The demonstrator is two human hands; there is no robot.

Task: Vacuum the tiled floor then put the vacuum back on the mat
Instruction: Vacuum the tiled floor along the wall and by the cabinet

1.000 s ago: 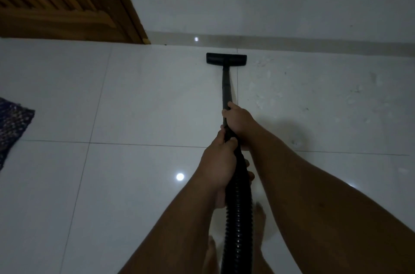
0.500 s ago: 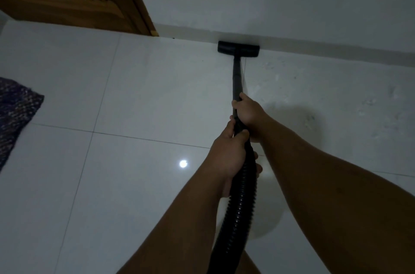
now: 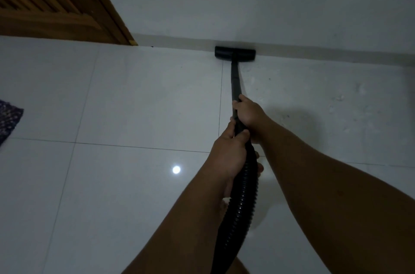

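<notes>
**Wand at the skirting**

Nozzle point(image 3: 235, 54), upper centre, touches the skirting point(image 3: 336, 54). Rigid wand point(image 3: 234, 81), likely light, suits a 2-hand hold: right hand point(image 3: 248, 112) grips it; left hand point(image 3: 229, 152) clasps the flexible hose point(image 3: 240, 204). Mat point(image 3: 9, 120) at left edge.

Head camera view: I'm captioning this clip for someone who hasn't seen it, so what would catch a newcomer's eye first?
Two bare arms run up the middle, the right hand and left hand closed on a black vacuum wand and its ribbed hose. The floor head sits at the base of the white wall. A bright light spot glints off the glossy tiles, with a wooden door top left.
</notes>
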